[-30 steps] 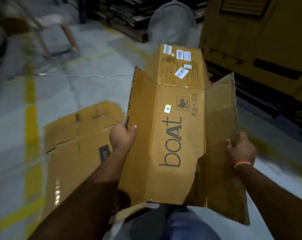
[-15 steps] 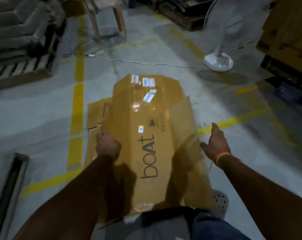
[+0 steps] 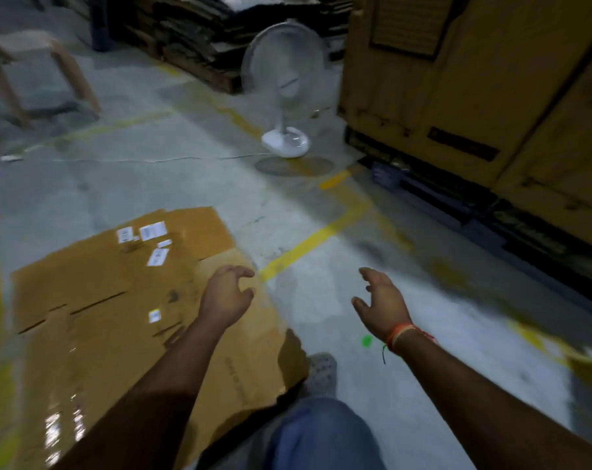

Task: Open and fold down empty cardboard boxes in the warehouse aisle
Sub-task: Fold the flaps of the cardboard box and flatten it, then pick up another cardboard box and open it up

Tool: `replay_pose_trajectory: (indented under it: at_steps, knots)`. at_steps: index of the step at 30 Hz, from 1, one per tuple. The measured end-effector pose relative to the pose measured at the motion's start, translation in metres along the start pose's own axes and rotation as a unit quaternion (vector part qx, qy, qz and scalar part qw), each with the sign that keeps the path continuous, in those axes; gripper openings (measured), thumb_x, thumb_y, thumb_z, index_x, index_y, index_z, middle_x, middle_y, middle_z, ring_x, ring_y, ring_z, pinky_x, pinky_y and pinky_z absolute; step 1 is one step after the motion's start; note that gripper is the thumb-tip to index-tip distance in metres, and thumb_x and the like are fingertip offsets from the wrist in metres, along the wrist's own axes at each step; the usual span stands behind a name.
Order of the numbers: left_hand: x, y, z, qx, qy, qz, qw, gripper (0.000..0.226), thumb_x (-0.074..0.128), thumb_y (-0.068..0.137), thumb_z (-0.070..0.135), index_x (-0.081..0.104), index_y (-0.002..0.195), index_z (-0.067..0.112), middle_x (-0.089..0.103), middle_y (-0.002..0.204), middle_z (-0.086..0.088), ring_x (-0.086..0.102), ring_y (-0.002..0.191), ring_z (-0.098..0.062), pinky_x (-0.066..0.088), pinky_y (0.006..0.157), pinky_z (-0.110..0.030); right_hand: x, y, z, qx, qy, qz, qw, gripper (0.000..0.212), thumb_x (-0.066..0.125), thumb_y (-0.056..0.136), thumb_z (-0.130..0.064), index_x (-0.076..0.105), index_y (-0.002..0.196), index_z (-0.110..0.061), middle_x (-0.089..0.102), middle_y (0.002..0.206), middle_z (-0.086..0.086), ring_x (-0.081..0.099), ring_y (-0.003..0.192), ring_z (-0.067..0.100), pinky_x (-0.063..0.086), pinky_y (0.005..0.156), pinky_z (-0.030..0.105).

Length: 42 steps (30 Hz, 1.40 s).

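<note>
A flattened brown cardboard box (image 3: 111,300) with white labels lies on the concrete floor at the lower left, on top of other flat cardboard. My left hand (image 3: 226,295) hovers above its right edge, fingers loosely spread and holding nothing. My right hand (image 3: 381,305), with an orange thread on the wrist, hangs over bare floor to the right of the box, fingers relaxed and empty.
A white pedestal fan (image 3: 285,93) stands ahead with its cable (image 3: 152,160) across the floor. Large yellow-brown cartons (image 3: 457,79) on a pallet fill the right. Stacked flat cardboard (image 3: 220,32) sits at the back, a wooden stool (image 3: 50,72) far left. Yellow floor lines (image 3: 308,245) cross the aisle.
Both hands have let go of the box. It dropped from upright in my hands to flat on the floor at the left. The view swung right.
</note>
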<state>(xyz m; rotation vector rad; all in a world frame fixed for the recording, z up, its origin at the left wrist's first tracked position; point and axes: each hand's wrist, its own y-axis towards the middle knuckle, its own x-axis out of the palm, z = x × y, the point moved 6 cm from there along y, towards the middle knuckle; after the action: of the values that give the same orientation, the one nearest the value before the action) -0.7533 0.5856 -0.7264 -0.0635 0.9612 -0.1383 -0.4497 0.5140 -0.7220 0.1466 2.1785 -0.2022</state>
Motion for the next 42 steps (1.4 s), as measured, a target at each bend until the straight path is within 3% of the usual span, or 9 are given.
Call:
replay_pose_trajectory:
  at_steps: [4, 11, 14, 17, 25, 27, 31, 36, 42]
  knots:
    - [0.045, -0.018, 0.137, 0.135, -0.037, -0.067, 0.988, 0.028, 0.075, 0.089, 0.018, 0.071, 0.115, 0.026, 0.062, 0.134, -0.004, 0.062, 0.119, -0.026, 0.048, 0.103, -0.035, -0.091, -0.072, 0.075, 0.070, 0.004, 0.068, 0.995, 0.056, 0.069, 0.090, -0.019, 0.050, 0.143, -0.012, 0.051, 0.142, 0.009, 0.059, 0.121, 0.025, 0.042, 0.102, 0.028]
    - [0.125, -0.118, 0.370, 0.332, -0.076, -0.150, 0.928, 0.031, 0.072, 0.091, 0.019, 0.070, 0.121, 0.022, 0.061, 0.131, 0.000, 0.062, 0.117, -0.020, 0.049, 0.098, -0.032, -0.227, -0.227, 0.192, 0.211, 0.046, 0.208, 0.954, 0.046, 0.070, 0.088, -0.014, 0.059, 0.133, -0.011, 0.056, 0.133, 0.010, 0.064, 0.106, 0.023, 0.038, 0.082, 0.017]
    - [0.160, -0.169, 0.447, 0.372, -0.100, -0.192, 0.903, 0.029, 0.073, 0.090, 0.018, 0.071, 0.118, 0.024, 0.059, 0.131, 0.000, 0.063, 0.111, -0.020, 0.053, 0.097, -0.039, -0.268, -0.291, 0.229, 0.261, 0.044, 0.257, 0.930, 0.045, 0.071, 0.085, -0.012, 0.062, 0.130, -0.008, 0.060, 0.124, 0.011, 0.063, 0.107, 0.026, 0.042, 0.086, 0.021]
    - [0.194, -0.222, 0.508, 0.411, -0.112, -0.224, 0.877, 0.028, 0.073, 0.090, 0.014, 0.071, 0.117, 0.021, 0.060, 0.130, -0.001, 0.065, 0.106, -0.021, 0.053, 0.093, -0.035, -0.299, -0.344, 0.265, 0.305, 0.061, 0.309, 0.899, 0.045, 0.072, 0.083, -0.014, 0.064, 0.127, -0.010, 0.061, 0.116, 0.010, 0.062, 0.107, 0.026, 0.042, 0.093, 0.022]
    - [0.296, -0.338, 0.609, 0.457, -0.119, -0.347, 0.810, 0.024, 0.069, 0.093, 0.016, 0.072, 0.116, 0.024, 0.059, 0.127, 0.006, 0.066, 0.104, -0.014, 0.049, 0.085, -0.023, -0.319, -0.442, 0.359, 0.399, 0.218, 0.503, 0.735, 0.029, 0.072, 0.086, -0.022, 0.070, 0.115, -0.019, 0.061, 0.118, 0.005, 0.065, 0.101, 0.021, 0.053, 0.095, 0.036]
    - [0.322, -0.357, 0.629, 0.469, -0.126, -0.357, 0.798, 0.024, 0.069, 0.094, 0.017, 0.072, 0.118, 0.023, 0.059, 0.127, 0.007, 0.068, 0.099, -0.010, 0.051, 0.083, -0.021, -0.325, -0.457, 0.385, 0.420, 0.236, 0.542, 0.688, 0.027, 0.071, 0.088, -0.024, 0.071, 0.114, -0.018, 0.060, 0.121, 0.007, 0.063, 0.105, 0.025, 0.052, 0.097, 0.038]
    - [0.378, -0.387, 0.676, 0.490, -0.131, -0.365, 0.781, 0.026, 0.068, 0.095, 0.023, 0.072, 0.120, 0.024, 0.062, 0.122, 0.010, 0.063, 0.103, -0.002, 0.042, 0.079, 0.000, -0.364, -0.488, 0.427, 0.437, 0.221, 0.637, 0.595, 0.030, 0.067, 0.093, -0.028, 0.067, 0.121, -0.019, 0.051, 0.134, 0.008, 0.047, 0.126, 0.029, 0.038, 0.104, 0.034]
    - [0.447, -0.405, 0.742, 0.507, -0.127, -0.349, 0.778, 0.030, 0.064, 0.097, 0.037, 0.069, 0.125, 0.028, 0.060, 0.125, 0.004, 0.064, 0.107, -0.011, 0.054, 0.099, -0.035, -0.386, -0.515, 0.484, 0.457, 0.216, 0.704, 0.499, 0.043, 0.063, 0.095, -0.035, 0.057, 0.136, -0.027, 0.033, 0.152, 0.005, 0.039, 0.136, 0.032, 0.039, 0.111, 0.048]
    - [0.519, -0.413, 0.845, 0.600, -0.040, -0.308, 0.737, 0.046, 0.058, 0.099, 0.046, 0.054, 0.143, 0.033, 0.046, 0.143, -0.001, 0.048, 0.128, -0.018, 0.048, 0.106, -0.040, -0.402, -0.534, 0.566, 0.481, 0.261, 0.696, 0.465, 0.056, 0.057, 0.099, -0.037, 0.041, 0.152, -0.030, 0.009, 0.166, 0.006, 0.036, 0.143, 0.030, 0.034, 0.110, 0.035]
